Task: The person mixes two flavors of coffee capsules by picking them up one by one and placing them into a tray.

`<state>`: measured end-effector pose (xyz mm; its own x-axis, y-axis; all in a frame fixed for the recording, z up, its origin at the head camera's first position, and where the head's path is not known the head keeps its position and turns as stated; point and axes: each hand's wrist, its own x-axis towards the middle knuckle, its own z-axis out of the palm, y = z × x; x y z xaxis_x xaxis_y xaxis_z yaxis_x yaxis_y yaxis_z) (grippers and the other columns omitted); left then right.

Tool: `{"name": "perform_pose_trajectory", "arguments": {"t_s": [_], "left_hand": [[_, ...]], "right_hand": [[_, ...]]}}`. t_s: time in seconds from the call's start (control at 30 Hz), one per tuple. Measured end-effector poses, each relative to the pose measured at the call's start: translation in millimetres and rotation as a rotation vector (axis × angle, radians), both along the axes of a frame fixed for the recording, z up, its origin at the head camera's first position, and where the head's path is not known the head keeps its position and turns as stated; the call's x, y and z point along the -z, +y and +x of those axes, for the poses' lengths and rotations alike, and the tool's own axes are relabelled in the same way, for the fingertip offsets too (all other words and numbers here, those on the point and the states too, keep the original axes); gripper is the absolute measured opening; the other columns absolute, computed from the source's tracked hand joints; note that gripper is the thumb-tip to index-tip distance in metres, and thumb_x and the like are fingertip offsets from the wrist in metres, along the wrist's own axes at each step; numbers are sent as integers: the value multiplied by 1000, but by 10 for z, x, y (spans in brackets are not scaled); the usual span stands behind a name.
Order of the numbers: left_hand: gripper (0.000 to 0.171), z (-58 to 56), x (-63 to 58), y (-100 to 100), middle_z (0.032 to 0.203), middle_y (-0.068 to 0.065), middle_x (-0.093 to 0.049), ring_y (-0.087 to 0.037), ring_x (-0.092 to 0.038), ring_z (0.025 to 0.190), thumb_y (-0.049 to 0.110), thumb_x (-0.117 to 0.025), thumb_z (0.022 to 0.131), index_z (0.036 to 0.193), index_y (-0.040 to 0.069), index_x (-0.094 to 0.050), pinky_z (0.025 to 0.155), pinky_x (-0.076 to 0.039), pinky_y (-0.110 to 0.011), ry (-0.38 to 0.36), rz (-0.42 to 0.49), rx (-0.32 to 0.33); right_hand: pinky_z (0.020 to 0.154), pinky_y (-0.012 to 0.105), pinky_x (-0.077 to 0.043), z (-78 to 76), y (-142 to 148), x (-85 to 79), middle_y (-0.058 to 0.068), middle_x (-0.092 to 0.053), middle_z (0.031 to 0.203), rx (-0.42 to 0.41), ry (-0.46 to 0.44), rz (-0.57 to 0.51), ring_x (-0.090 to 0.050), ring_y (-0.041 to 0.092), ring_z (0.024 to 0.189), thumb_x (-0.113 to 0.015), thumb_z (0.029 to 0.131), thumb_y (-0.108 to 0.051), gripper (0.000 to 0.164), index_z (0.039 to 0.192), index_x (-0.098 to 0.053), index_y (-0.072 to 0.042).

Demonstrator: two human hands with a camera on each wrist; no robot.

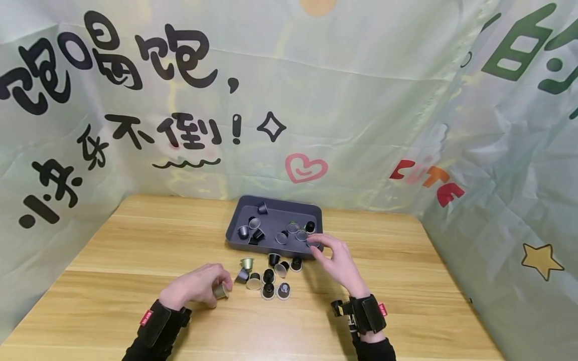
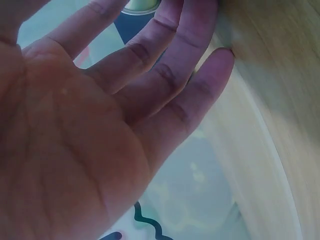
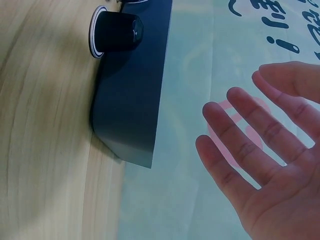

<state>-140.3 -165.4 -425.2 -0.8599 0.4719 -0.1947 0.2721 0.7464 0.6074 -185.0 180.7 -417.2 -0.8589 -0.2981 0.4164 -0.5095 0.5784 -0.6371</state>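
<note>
On the table, my left hand (image 1: 198, 286) pinches a beige-gold coffee capsule (image 1: 220, 291) between thumb and fingers. The left wrist view shows that palm (image 2: 75, 130) and part of a pale green capsule (image 2: 141, 5) past the fingers. Over the near right corner of a dark grey tray (image 1: 271, 250) is my right hand (image 1: 336, 258). Its fingers (image 3: 240, 142) look extended in the right wrist view, with nothing visible between them. A silver-lidded capsule (image 1: 313, 243) shows just under its fingertips, partly covered. Several other capsules lie in the tray, some upside down.
Between my hands, several capsules stand or lie on the wooden table, among them a green one (image 1: 247, 264), a blue-grey one (image 1: 242, 275) and a black one (image 1: 296, 264) close to the tray. A printed cloth (image 1: 361, 125) hangs behind the table and along its sides.
</note>
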Motion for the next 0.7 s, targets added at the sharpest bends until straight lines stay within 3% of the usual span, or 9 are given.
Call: {"name": "perform_pose_trajectory", "arguments": {"t_s": [0.17,0.53,0.7], "left_hand": [[45,0,12,5,94,1,-62,-17,-56,85,-16,-77,55,88,13,-68,73,-54,-31,-17,-23,-56],[40,14,-36,10,92,-1,-63,-18,-57,85,-11,-80,59,89,13,-67,74,-54,-34,-36,-31,-87],[37,-2,-30,-9,96,-3,-66,-18,-60,85,-7,-82,63,92,12,-69,76,-57,-37,-44,-5,-54]], "right_hand": [[103,48,-53,-2,-4,3,8,-75,119,1,9,8,-67,27,118,-68,93,-9,20,112,-74,-7],[102,47,-54,1,-10,-4,7,-75,118,4,-9,7,-67,25,117,-69,93,-9,19,111,-74,-9],[101,47,-54,-2,-11,-4,7,-75,118,7,-6,5,-68,26,116,-69,93,-9,19,111,-74,-9]]}}
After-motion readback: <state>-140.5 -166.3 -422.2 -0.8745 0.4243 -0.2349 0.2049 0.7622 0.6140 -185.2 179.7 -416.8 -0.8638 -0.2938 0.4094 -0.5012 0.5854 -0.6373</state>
